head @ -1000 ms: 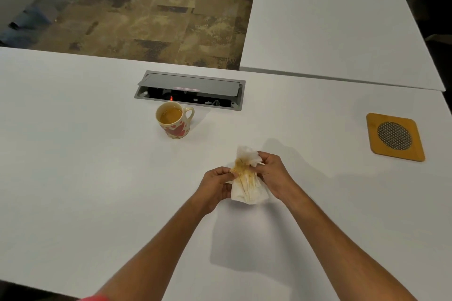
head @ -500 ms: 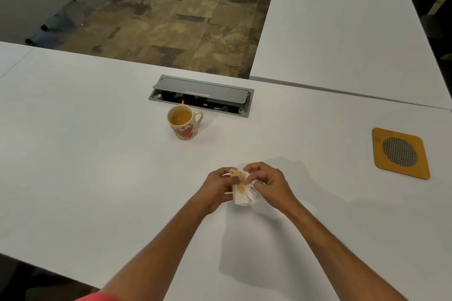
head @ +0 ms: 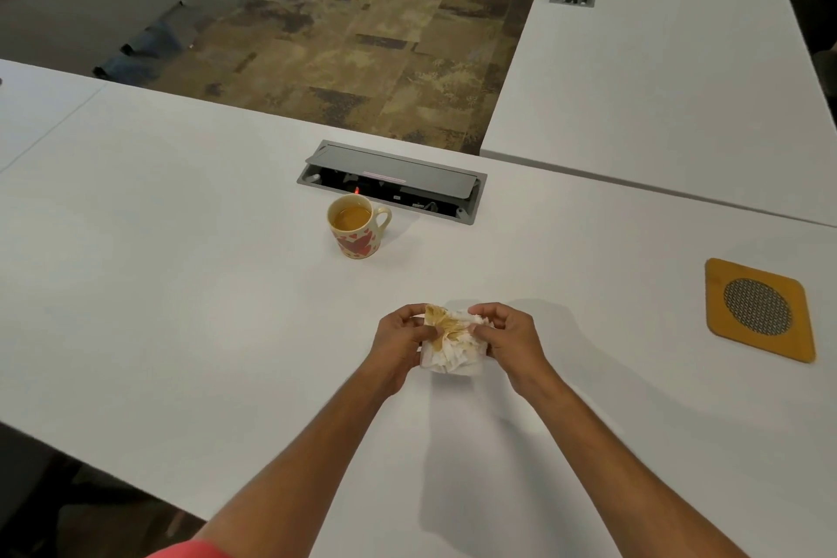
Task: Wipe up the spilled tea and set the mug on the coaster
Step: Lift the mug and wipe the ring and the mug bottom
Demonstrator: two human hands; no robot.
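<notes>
Both hands squeeze a scrunched, tea-stained tissue point(head: 454, 342) above the table point(head: 181, 308), in front of the mug point(head: 356, 227). The left hand point(head: 398, 342) and right hand point(head: 509, 342) curl around it. The coaster point(head: 758, 308) lies far right of the mug.

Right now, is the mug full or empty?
Nearly full. The mug stands upright on the table, and brown tea shows close below its rim.

Bare table point(head: 181, 308) lies between mug point(head: 355, 227) and coaster point(head: 758, 309); the open cable box point(head: 392, 186) sits just behind the mug, hands well apart from both.
</notes>
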